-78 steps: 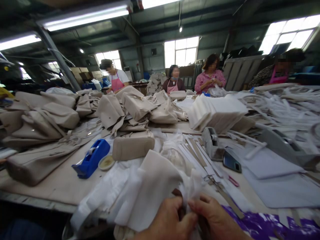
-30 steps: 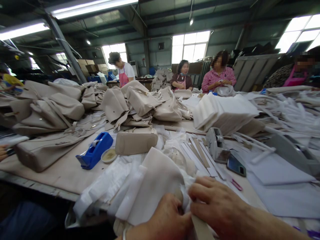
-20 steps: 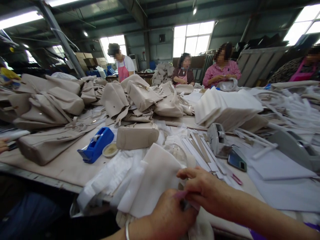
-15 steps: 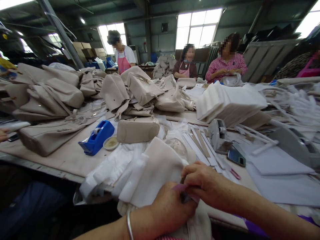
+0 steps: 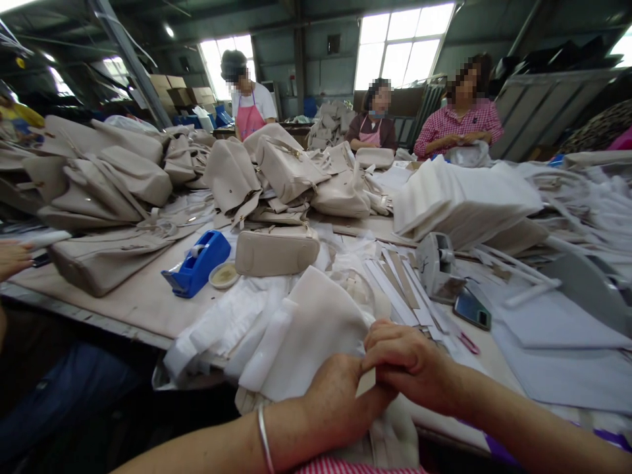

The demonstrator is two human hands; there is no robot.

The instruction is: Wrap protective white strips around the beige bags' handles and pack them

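Note:
My left hand (image 5: pixel 340 398), with a silver bangle on its wrist, is closed at the bottom centre. Against it presses my right hand (image 5: pixel 415 362), its fingers curled and pinched together. A small cream-coloured patch (image 5: pixel 366 382) shows in the gap between them; what the fingers grip is mostly hidden. Below the hands, over the lap, lies a beige handbag (image 5: pixel 395 431), seen only in part. A white foam sheet (image 5: pixel 320 306) sticks up just beyond the left hand. Crumpled white wrapping (image 5: pixel 232 316) lies to its left on the table edge.
A blue tape dispenser (image 5: pixel 200 263), a small round dish (image 5: pixel 224 275) and a beige bag (image 5: pixel 276 251) stand ahead. To the right are a grey tape dispenser (image 5: pixel 434 266), a phone (image 5: pixel 473 308) and stacked foam sheets (image 5: pixel 464 197). Piled handbags (image 5: pixel 291 164) lie behind; several co-workers surround the table.
A pinkish strip and a dark spot showed between my hands before; now a cream patch shows there. The hands stay together, the left turned slightly. The view has shifted a little left.

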